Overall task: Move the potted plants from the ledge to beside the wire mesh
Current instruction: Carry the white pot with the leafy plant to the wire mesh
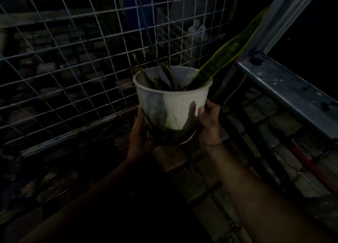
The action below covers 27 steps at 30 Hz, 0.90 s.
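You have the white pot [172, 104] cradled between both hands in the middle of the scene, lifted clear of the brick paving [285, 125] and held just in front of the wire mesh [73, 63], which stands to the left and far side. Your left hand [140, 133] wraps the pot's lower left side with the fingers curled under and out of sight behind it; your right hand [209, 124] clasps the lower right, thumb pressed flat on the wall, fingers closed round the back. The pot sits directly between your palms, so neither hand is nearer; both share the load. Its axis runs upright, tipped slightly away from you, mouth facing up. The long leaf [236, 49] gives the plant its direction: it slants up and to the far right, its tip close to the metal frame [285, 89] on that side. The spot you want looks to be down and left, at the foot of the mesh, where the ground is too dark to read. Lowering there probably means keeping the pot level and watching that the leaf clears the frame.
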Available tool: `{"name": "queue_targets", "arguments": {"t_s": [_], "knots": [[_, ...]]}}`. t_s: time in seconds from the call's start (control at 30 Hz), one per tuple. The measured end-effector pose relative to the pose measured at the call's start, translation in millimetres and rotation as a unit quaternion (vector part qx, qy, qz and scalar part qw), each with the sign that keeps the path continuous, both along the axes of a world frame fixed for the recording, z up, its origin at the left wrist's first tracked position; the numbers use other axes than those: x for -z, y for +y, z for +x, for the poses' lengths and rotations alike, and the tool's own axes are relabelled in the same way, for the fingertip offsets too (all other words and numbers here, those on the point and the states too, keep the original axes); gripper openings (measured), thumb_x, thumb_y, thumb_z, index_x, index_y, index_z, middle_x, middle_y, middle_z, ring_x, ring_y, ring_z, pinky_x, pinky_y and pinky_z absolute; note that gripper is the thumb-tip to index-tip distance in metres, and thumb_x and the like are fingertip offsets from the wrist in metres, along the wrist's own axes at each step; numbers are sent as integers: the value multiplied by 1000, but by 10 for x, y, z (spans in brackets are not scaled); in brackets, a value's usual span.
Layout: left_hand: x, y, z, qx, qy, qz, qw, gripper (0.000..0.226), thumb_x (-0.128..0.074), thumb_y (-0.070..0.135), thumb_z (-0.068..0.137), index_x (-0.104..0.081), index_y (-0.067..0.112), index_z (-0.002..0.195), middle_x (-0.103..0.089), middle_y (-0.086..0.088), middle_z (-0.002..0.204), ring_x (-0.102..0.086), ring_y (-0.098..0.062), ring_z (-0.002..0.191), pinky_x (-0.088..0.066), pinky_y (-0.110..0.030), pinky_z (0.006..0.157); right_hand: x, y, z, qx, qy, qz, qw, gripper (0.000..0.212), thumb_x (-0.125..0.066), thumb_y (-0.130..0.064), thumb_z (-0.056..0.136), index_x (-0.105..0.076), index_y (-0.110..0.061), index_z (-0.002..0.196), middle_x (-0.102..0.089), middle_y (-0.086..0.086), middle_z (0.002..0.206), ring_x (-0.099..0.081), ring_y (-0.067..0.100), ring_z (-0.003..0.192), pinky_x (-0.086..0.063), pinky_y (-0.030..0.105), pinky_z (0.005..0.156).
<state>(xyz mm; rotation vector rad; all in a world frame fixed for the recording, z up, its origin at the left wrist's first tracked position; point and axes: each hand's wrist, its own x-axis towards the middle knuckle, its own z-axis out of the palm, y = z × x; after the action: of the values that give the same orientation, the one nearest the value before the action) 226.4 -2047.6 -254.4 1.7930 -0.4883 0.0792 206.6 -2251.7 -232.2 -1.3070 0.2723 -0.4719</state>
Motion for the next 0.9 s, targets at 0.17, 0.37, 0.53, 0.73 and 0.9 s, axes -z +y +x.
{"name": "queue_targets", "arguments": {"t_s": [0.17,0.37,0.53,0.73,0.9], "knots": [[30,-142,-77,-42,66,-47,996,113,-83,21,78,-4,5,157,-13,-9,167,-22,-30,155,-33,-54,120,-79,84,-7,40,23,4,999,75,-66,-57,75,-43,-13,132,-56,-5,130,-56,1,118,-51,25,99],[140,-354,11,-111,11,10,994,94,-76,-11,83,-17,-3,156,-20,-7,162,-17,-14,151,-28,-44,124,-150,54,65,76,32,34,996,74,-69,-56,77,-43,-11,129,-54,5,136,-52,14,128,-45,38,110],[142,-392,83,-115,-9,40,993,101,-81,-9,79,-16,-6,156,-24,-13,164,-21,-15,148,-30,-28,119,-272,71,153,97,22,34,994,59,-67,-42,82,-44,-7,123,-52,14,133,-52,18,127,-47,34,103],[180,-466,-4,-127,56,-34,990,97,-87,-12,68,-29,-8,145,-38,-10,148,-48,-20,135,-48,-31,104,-224,0,148,111,15,14,994,27,-63,-38,80,-44,-28,96,-55,-1,104,-57,7,95,-49,23,80],[88,-455,47,-106,1,2,994,77,-91,17,55,-48,-5,115,-39,-13,120,-48,-7,110,-48,-19,93,-192,-366,8,102,31,-58,993,9,-56,-27,86,-50,-21,85,-54,-4,79,-54,4,74,-44,26,68]]}}
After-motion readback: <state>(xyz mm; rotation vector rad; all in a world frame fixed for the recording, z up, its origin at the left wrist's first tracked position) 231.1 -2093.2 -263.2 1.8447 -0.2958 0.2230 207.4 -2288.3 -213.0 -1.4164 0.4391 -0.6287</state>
